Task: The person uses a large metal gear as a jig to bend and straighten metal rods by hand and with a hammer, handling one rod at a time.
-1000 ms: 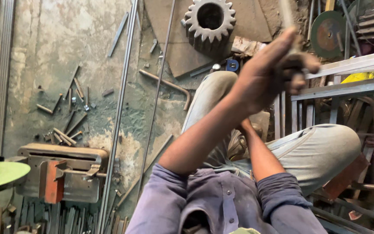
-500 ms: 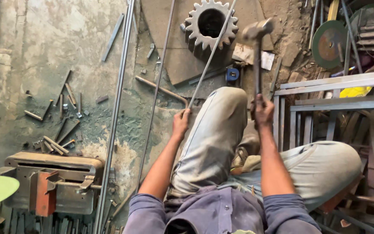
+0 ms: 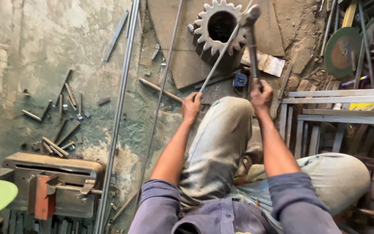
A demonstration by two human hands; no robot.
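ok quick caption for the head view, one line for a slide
Seated on a workshop floor, the left hand steadies a thin metal rod across a large gear while the right hand grips a hammer.

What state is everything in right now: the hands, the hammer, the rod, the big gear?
Left hand: closed around the thin rod.
Right hand: closed around the hammer handle.
Hammer: head over the gear.
Thin rod: slanted, far end on the gear.
Gear: lying flat on the floor.

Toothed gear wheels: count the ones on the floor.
1. The large gear wheel lies on the floor by the top edge, just beyond the hammer in the right hand. Clutter may hide others.
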